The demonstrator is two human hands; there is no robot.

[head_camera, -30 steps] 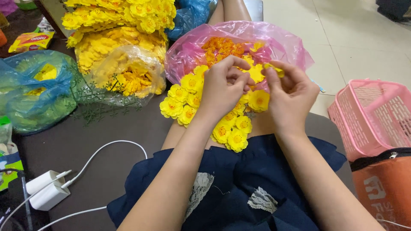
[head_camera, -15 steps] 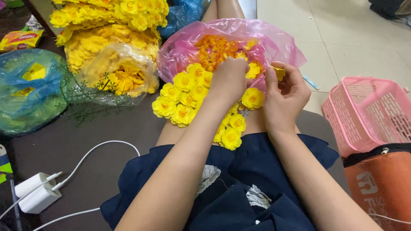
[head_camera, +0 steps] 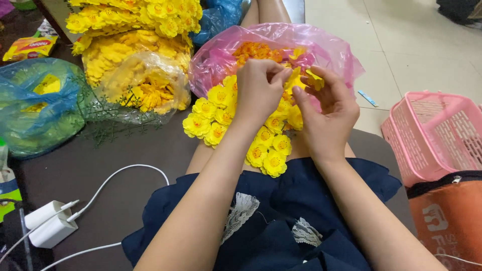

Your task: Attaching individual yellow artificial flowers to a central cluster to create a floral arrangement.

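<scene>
My left hand (head_camera: 258, 85) and my right hand (head_camera: 326, 113) meet over my lap, fingers pinched together on a small yellow artificial flower (head_camera: 307, 76). Just beyond them lies an open pink plastic bag (head_camera: 216, 62) with orange and yellow flower pieces inside. A cluster of finished yellow flowers (head_camera: 228, 123) rests on my thigh under the left wrist, reaching down to the dark blue dress (head_camera: 281, 221).
A heap of yellow flowers (head_camera: 135, 45), partly in a clear bag, sits on the dark table (head_camera: 100, 185) to the left, beside a blue-green bag (head_camera: 35, 108). White chargers with cables (head_camera: 50, 226) lie front left. A pink basket (head_camera: 437, 135) stands on the right.
Both hands have lifted slightly and come together over the pink bag's mouth; the right hand has turned palm-up with a yellow flower at its fingertips.
</scene>
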